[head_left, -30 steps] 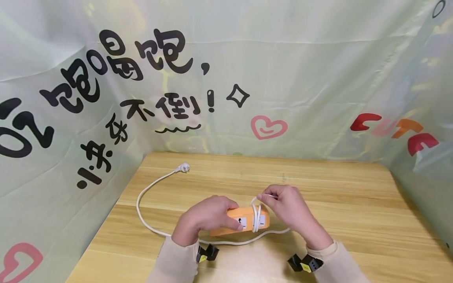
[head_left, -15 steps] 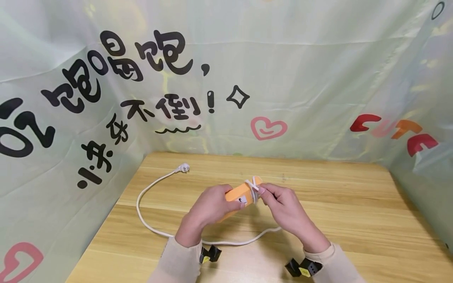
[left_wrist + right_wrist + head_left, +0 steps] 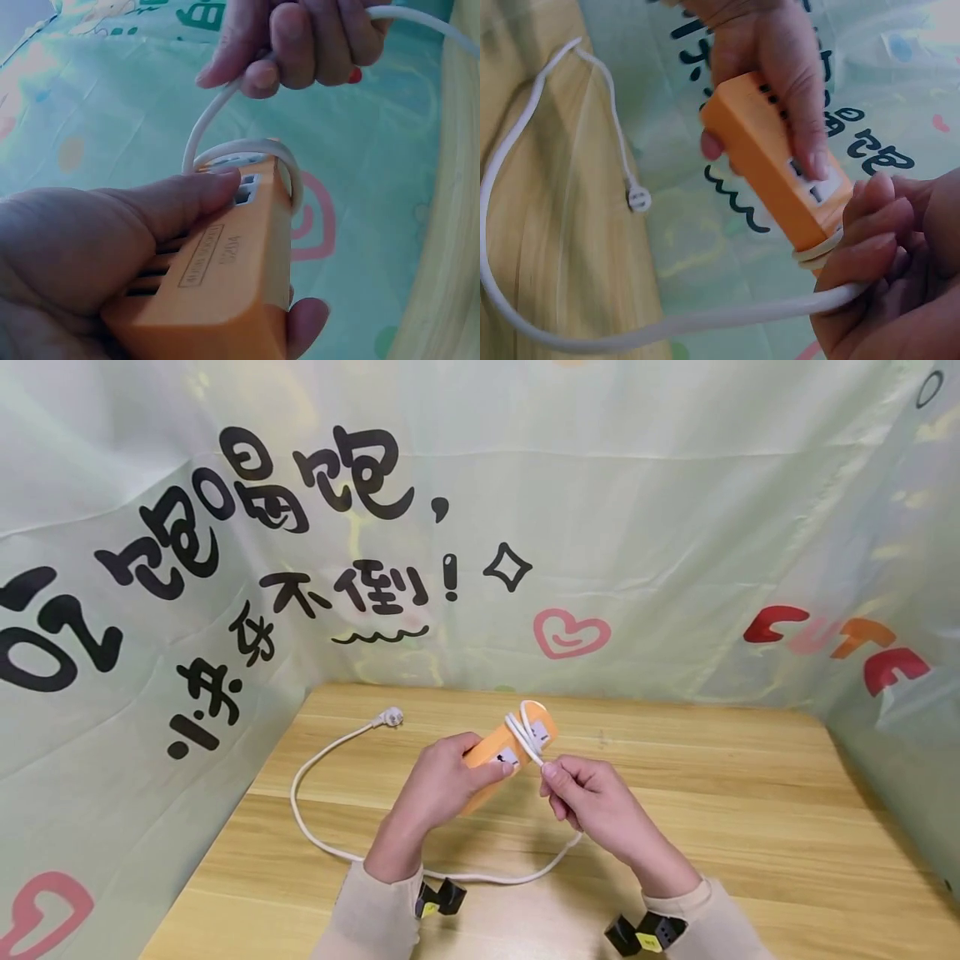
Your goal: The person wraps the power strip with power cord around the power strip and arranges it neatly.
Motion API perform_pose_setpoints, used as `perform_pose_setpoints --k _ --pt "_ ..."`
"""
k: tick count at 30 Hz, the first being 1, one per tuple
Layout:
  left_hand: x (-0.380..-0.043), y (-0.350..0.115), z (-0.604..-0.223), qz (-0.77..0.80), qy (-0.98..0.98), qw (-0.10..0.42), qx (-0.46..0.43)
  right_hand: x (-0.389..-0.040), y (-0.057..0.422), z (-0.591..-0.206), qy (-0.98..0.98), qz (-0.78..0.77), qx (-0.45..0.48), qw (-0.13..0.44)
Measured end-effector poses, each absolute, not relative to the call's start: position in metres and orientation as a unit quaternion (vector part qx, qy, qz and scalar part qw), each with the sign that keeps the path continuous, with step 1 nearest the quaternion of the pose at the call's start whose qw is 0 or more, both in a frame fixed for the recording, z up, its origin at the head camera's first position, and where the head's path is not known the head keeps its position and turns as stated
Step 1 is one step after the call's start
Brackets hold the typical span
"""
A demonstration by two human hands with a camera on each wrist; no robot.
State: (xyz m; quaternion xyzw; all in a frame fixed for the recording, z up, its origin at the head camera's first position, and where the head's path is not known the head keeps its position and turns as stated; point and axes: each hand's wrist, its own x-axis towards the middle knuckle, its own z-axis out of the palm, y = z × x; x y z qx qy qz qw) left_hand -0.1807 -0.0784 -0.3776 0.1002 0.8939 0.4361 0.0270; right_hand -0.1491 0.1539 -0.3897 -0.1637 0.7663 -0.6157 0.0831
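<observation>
An orange power strip [image 3: 510, 749] is lifted off the wooden table [image 3: 750, 827], tilted with its far end up. My left hand [image 3: 442, 785] grips its near end, thumb on the socket face [image 3: 187, 202]. Its white cable [image 3: 315, 827] is wound around the far end in a few turns [image 3: 521, 731]. My right hand [image 3: 581, 793] pinches the cable just below those turns, fingers curled round it [image 3: 300, 45]. The rest of the cable loops over the table to the white plug [image 3: 387, 718], seen also in the right wrist view [image 3: 639, 199].
Printed green cloth [image 3: 525, 527] walls the table at the back and both sides. Black straps [image 3: 438, 897] sit at both wrists.
The power strip has been raised from lying flat to tilting up and away. My right hand has come down toward me along the cable, and the loose loop on the table has shortened.
</observation>
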Motion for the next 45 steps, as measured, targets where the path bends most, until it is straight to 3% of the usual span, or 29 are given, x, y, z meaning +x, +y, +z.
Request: perform_pose_setpoints --k 6,11,17,23,33,45 --pt "-0.182 -0.082 -0.375 0.443 0.892 0.006 0.092 -0.149 0.159 -0.390 0.759 -0.599 -0.240 0.088" --pt "-0.183 -0.085 -0.374 0.477 0.873 0.026 0.100 -0.151 0.160 -0.388 0.766 -0.595 -0.206 0.132" --pt "-0.182 -0.092 -0.372 0.556 0.819 0.084 0.117 -0.154 0.158 -0.392 0.866 -0.481 -0.130 0.038" --pt "-0.182 -0.097 -0.368 0.575 0.802 0.096 0.128 -0.154 0.156 -0.394 0.884 -0.460 -0.077 -0.030" --pt "-0.184 -0.101 -0.367 0.606 0.778 0.109 0.123 -0.153 0.160 -0.392 0.871 -0.471 -0.139 -0.028" --pt "-0.184 -0.107 -0.364 0.607 0.768 0.131 0.155 -0.160 0.163 -0.397 0.914 -0.395 -0.066 -0.056"
